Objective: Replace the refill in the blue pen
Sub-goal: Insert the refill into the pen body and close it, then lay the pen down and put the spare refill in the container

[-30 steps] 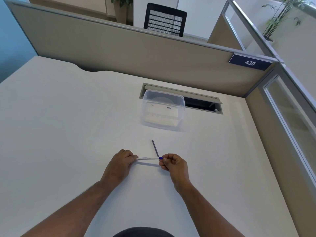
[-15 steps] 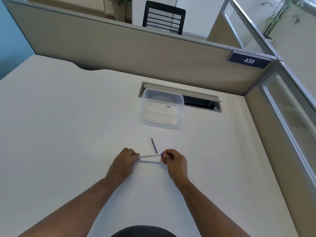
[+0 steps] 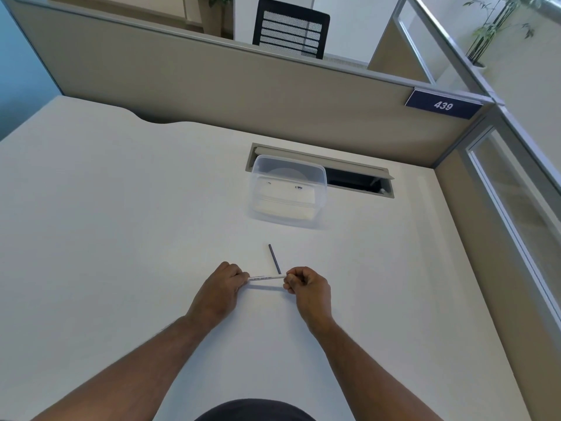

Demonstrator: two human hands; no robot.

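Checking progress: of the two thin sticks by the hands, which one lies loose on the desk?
The dark refill, untouched, pointing toward the tub. The white pen is pinched between the left hand and right hand.

The pen (image 3: 266,277) has a white barrel with a line of dark print. The refill (image 3: 274,259) is dark blue-grey. The table (image 3: 121,223) is plain off-white — the container (image 3: 288,192) at 12 o'clock is clear. The partition (image 3: 243,95) is beige; its sign (image 3: 443,105) is navy with white digits.

Head-worn view, angled down — close over desk (image 3: 121,208)
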